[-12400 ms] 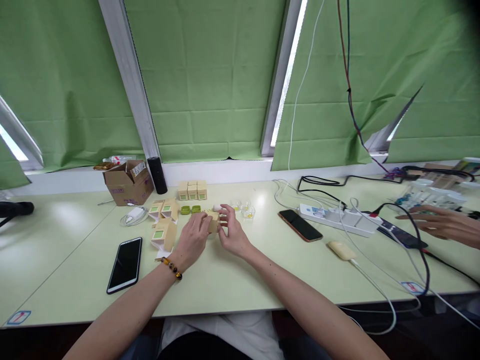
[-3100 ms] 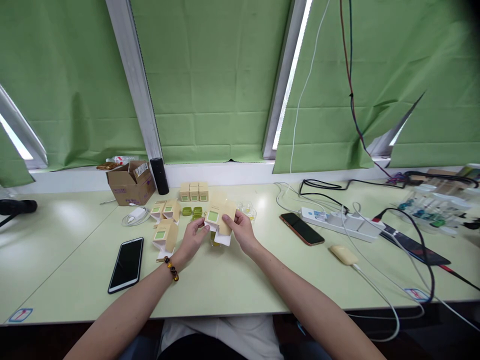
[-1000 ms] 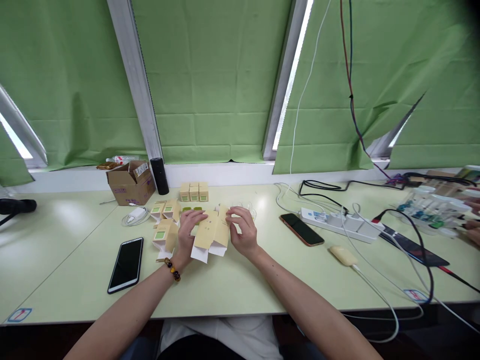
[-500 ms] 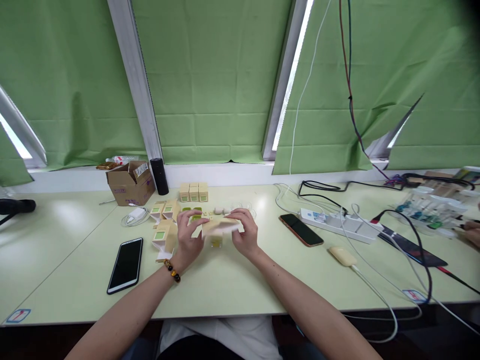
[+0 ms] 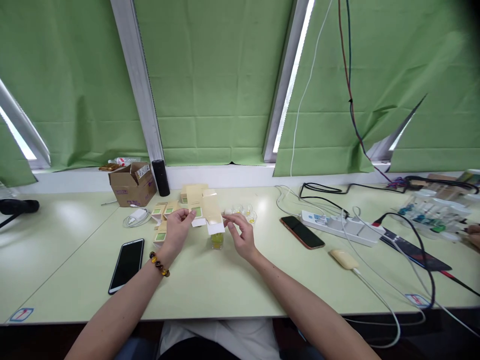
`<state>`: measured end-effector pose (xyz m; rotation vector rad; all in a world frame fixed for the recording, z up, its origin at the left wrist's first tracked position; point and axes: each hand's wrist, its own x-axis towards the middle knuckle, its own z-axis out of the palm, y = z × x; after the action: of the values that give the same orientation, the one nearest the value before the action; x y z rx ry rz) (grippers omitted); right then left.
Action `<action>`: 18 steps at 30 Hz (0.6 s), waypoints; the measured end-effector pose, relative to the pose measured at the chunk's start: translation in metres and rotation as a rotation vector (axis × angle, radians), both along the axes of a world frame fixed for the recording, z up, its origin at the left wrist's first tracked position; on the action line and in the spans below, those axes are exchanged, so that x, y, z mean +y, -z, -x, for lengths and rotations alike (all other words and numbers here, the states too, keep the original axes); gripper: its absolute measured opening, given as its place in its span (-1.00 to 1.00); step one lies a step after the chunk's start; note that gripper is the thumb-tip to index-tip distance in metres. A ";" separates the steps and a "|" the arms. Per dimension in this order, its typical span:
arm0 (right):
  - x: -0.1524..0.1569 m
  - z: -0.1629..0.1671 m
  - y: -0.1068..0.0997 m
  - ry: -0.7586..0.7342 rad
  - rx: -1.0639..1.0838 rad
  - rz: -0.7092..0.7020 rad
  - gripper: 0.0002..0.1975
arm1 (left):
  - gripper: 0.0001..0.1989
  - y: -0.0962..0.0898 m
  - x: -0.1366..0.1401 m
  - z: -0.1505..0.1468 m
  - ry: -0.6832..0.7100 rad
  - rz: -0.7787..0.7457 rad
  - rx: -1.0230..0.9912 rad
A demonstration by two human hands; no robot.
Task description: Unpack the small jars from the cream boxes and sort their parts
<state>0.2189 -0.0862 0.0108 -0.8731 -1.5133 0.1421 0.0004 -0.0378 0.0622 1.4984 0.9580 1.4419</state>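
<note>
A small unfolded cream carton (image 5: 212, 207) with white end flaps and a green label stands spread between my hands. My left hand (image 5: 179, 229) is closed, thumb and fingers pinching its left panel. My right hand (image 5: 243, 237) grips the carton's right edge between fingertips and thumb; the exact contact is partly hidden. Just below the carton a small clear glass bottle (image 5: 216, 242) with yellow-green contents stands on the table. Several folded cream cartons (image 5: 160, 234) with green labels lie beside and behind my left hand. Beyond my right hand are several small clear round pieces (image 5: 247, 210).
A black phone (image 5: 126, 264) lies left of my left arm, another phone (image 5: 302, 232) to the right. Farther right are a white power strip (image 5: 343, 227), loose cables and a cream mouse-shaped device (image 5: 344, 259). At the back stand a cardboard box (image 5: 133, 185) and a black cylinder (image 5: 160, 178). Another person's hand (image 5: 473, 234) shows at far right.
The carton has gone from nearly flat to upright and spread out, showing its panels and green label. My left hand has moved left and down. The bottle below is more exposed.
</note>
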 end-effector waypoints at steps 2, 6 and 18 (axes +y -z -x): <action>0.001 -0.001 0.000 0.008 0.003 0.006 -0.74 | -0.58 -0.014 -0.001 0.011 -0.025 -0.016 -0.046; 0.004 -0.004 0.003 0.025 0.004 0.029 -0.76 | -0.60 -0.042 -0.003 0.054 -0.052 0.014 0.037; 0.010 -0.008 0.010 0.066 -0.019 0.079 -0.73 | -0.58 -0.040 0.013 0.217 -0.461 0.174 0.800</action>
<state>0.2266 -0.0759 0.0007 -0.9888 -1.5030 0.1467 -0.2171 -0.0252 0.1022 1.8250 1.9578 0.9844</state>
